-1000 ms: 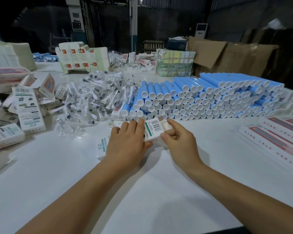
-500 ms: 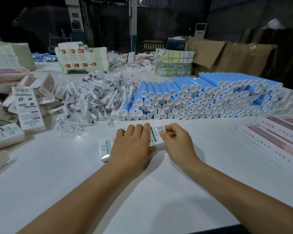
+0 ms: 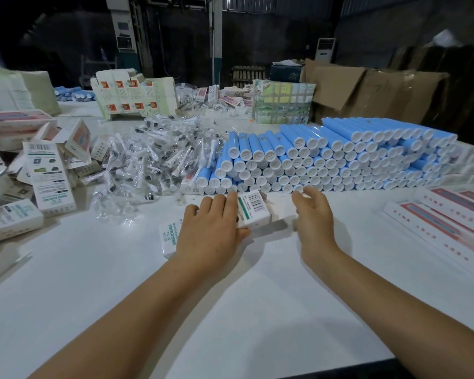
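White cardboard is what the left hand has hold of: a long white carton lying flat on the table. The fingers are laid over its top and the thumb is tucked against its near edge, so it is pinned and gripped at once. The carton's long axis runs from near left to far right. Its printed end pokes out by the wrist, and its barcode end juts past the fingertips towards the other hand.

The right hand hangs just beside that barcode end without touching it. Its fingers are loosely apart and it holds nothing. Its fingertips come close to the front caps of the blue tubes, stacked on their sides in a long bank just behind the carton.

My guess is that a tube comes next, and the right hand is much the nearer one for that. I cannot tell whether the carton's right end is open to take it.

Further left sits a heap of bagged brush heads, and flat boxes lie off to the right.
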Demonstrator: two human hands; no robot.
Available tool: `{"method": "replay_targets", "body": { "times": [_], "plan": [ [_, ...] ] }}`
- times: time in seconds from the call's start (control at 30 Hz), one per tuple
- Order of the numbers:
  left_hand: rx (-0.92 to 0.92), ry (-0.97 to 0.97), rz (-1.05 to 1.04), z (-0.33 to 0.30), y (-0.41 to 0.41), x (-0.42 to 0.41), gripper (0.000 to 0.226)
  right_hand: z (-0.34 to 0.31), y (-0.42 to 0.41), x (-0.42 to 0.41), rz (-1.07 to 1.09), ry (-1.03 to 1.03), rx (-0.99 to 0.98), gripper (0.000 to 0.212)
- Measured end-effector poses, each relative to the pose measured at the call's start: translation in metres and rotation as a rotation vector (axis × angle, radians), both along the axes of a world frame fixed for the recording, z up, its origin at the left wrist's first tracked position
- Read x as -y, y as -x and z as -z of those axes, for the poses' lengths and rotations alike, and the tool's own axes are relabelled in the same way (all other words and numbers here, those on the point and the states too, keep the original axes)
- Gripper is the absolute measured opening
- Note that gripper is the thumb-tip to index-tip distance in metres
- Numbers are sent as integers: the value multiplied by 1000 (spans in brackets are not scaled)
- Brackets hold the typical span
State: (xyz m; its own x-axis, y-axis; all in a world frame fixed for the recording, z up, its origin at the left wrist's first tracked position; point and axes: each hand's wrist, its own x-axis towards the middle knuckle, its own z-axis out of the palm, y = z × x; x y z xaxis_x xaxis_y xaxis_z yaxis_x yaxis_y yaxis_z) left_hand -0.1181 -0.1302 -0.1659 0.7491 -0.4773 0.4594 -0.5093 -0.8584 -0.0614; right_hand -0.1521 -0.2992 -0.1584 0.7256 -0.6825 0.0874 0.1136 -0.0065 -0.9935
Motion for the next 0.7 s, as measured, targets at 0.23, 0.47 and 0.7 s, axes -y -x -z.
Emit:
{"method": "replay_targets", "body": {
  "times": [0.23, 0.47, 0.7],
  "plan": [
    [-3, -24, -1, -1, 1, 6, 75, -3, -1, -10, -572, -756, 25, 42],
    [37, -62, 3, 2, 9, 13, 75, 6, 3, -19, -312, -89, 37, 9],
    [75, -142, -13, 2, 19, 16, 73, 11, 13, -35, -150, 683, -81, 36]
  ]
}}
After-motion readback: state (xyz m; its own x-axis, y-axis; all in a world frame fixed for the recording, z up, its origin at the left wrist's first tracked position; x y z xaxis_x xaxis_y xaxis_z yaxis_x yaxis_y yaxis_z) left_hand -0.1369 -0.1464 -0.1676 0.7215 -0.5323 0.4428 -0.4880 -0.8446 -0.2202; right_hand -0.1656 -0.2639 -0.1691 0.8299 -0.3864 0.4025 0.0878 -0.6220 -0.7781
